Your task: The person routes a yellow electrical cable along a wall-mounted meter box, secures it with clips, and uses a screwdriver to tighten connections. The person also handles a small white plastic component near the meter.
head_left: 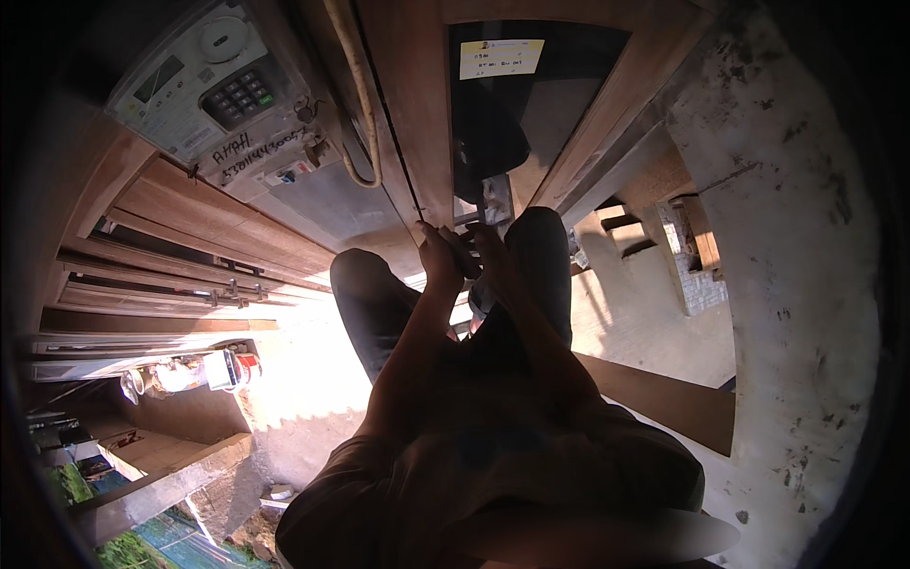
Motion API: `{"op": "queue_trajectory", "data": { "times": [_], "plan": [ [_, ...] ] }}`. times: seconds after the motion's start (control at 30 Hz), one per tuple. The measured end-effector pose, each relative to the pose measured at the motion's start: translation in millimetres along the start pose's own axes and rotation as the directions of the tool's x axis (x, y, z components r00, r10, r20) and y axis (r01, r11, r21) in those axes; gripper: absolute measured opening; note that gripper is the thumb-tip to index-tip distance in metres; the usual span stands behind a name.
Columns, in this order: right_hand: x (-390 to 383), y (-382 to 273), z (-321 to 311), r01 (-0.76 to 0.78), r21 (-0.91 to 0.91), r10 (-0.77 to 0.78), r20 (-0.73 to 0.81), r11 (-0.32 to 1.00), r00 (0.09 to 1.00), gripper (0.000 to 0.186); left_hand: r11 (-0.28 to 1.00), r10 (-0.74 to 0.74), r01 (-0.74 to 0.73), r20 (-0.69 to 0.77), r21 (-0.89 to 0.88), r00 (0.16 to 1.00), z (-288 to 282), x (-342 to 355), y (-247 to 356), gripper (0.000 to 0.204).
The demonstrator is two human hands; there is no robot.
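Note:
Both of my hands are in front of the wooden door [431, 142], between my bent knees. My left hand [438, 254] is closed, its fingers close to the door's edge by a thin dark gap. My right hand [490, 254] is right beside it, fingers curled inward. A small dark, elongated thing [466, 260] shows between the two hands; shadow hides its kind and how each hand grips it. Just beyond my fingers is the dark glass pane [569, 90] of the door, with a yellow-and-white sticker [501, 60] on it.
An electricity meter with a keypad [237, 98] is mounted at the upper left, and a beige cable [364, 123] loops down beside it. Louvred wooden shutters [190, 256] line the left. A stained pale wall [796, 237] rises at the right. Sunlit floor [313, 370] lies at left.

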State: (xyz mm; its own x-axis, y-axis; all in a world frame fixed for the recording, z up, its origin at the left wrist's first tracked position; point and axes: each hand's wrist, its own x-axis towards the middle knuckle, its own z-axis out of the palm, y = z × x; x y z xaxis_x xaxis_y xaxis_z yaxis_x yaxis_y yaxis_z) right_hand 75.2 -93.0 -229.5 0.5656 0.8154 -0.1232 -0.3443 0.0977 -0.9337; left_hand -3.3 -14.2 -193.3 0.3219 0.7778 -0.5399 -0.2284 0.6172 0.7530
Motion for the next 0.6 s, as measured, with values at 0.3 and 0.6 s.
{"op": "queue_trajectory", "data": {
  "times": [0.3,0.6],
  "plan": [
    [1,61,-25,-0.595,0.088,0.464,0.54,0.799,0.702,0.043,0.825,0.402,-0.351,-0.022,0.443,0.915,-38,-8,-7,0.072],
    [-11,14,-26,-0.574,0.136,0.389,0.608,0.807,0.692,0.052,0.576,0.455,-0.66,0.481,0.483,0.749,-50,-13,-10,0.069]
  ]
}}
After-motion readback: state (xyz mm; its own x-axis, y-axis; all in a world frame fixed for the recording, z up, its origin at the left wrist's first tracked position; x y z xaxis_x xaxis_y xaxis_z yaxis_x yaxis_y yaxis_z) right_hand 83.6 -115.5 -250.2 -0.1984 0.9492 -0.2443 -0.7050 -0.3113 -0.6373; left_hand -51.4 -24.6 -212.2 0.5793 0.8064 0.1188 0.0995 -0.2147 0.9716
